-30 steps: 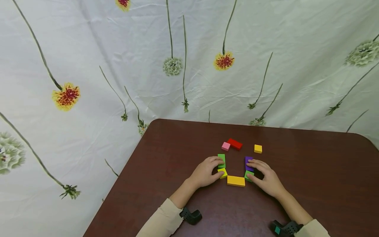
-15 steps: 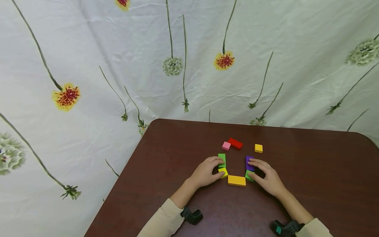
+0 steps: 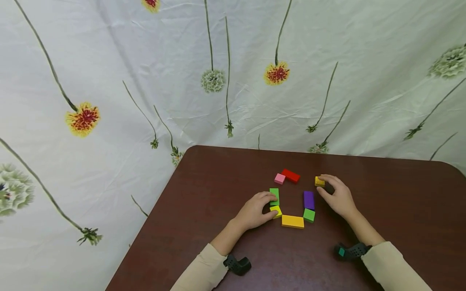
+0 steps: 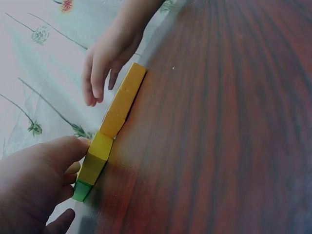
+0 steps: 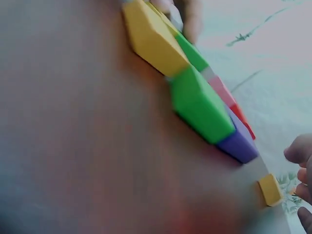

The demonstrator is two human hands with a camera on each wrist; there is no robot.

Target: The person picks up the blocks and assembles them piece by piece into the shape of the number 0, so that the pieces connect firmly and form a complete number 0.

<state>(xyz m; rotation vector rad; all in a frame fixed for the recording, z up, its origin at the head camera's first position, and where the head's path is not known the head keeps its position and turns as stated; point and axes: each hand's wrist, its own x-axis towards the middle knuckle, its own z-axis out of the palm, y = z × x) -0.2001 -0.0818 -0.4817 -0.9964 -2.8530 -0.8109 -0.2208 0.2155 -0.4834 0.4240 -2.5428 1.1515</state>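
Note:
My left hand (image 3: 254, 211) rests beside the left row of blocks, its fingertips on a long green block (image 3: 274, 194) and its thumb at a small yellow block (image 3: 274, 210). In the left wrist view the thumb lies along the yellow block (image 4: 97, 151). My right hand (image 3: 339, 197) reaches to the small yellow-orange block (image 3: 319, 181) at the back right. Its thumb and fingers are spread, and the fingertips overlap that block in the head view. In the right wrist view a gap shows between this hand (image 5: 302, 165) and the yellow-orange block (image 5: 270, 190).
A long orange block (image 3: 293, 222) lies at the front, with a small green block (image 3: 309, 215) and a purple block (image 3: 308, 199) forming the right side. Behind lie a pink block (image 3: 280, 178) and a red block (image 3: 291, 176). Beyond the brown table (image 3: 225, 169) hangs a flowered cloth (image 3: 174, 60).
My right hand has left the purple and small green blocks and moved back and to the right, over to the yellow-orange block. The left hand has stayed in place.

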